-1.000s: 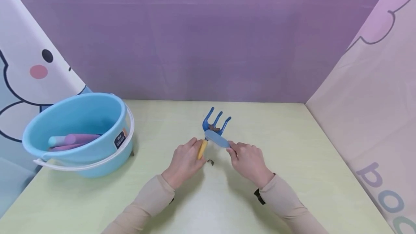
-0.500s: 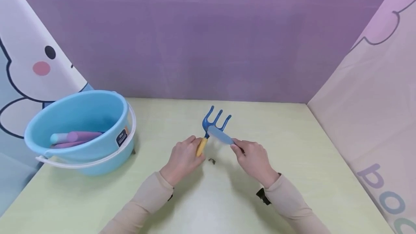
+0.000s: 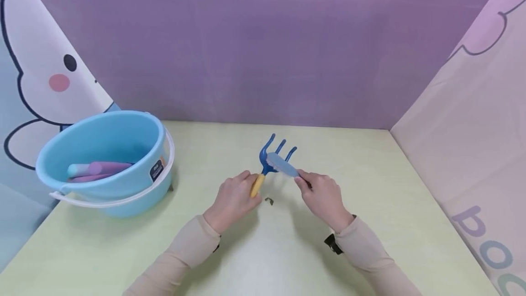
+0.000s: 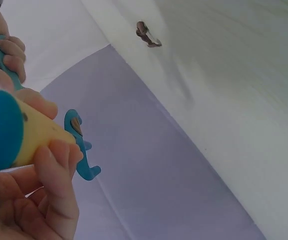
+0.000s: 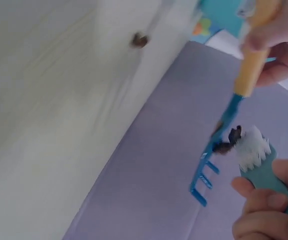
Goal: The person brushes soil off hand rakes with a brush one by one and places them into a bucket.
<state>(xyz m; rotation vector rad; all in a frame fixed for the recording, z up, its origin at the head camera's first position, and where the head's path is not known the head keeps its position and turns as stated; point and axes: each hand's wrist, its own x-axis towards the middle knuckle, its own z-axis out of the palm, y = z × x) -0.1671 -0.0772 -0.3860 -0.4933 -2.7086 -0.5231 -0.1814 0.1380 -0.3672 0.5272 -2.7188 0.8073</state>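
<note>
My left hand (image 3: 234,202) grips the yellow handle of a small hand rake (image 3: 256,185), its blue three-tined head raised above the table. In my right hand (image 3: 323,200) is a blue brush (image 3: 283,165), held by its handle, and its head overlaps the rake's tines in the head view. White bristles (image 5: 253,150) show in the right wrist view, right at a dark brown clump (image 5: 225,146) stuck on the rake head. From above, the brush hides that clump. On the table below lies a loose brown bit (image 3: 269,201).
A light blue bucket (image 3: 135,195) with a white handle stands at the left. Purple and light blue cylindrical pieces (image 3: 108,167) lie inside it. A purple panel (image 3: 287,58) rises behind the table (image 3: 370,172), and printed panels flank both sides.
The brush has moved from the base of the rake head up over its tines, covering the brown clump seen earlier. Both hands keep their grips; the head view has shifted slightly.
</note>
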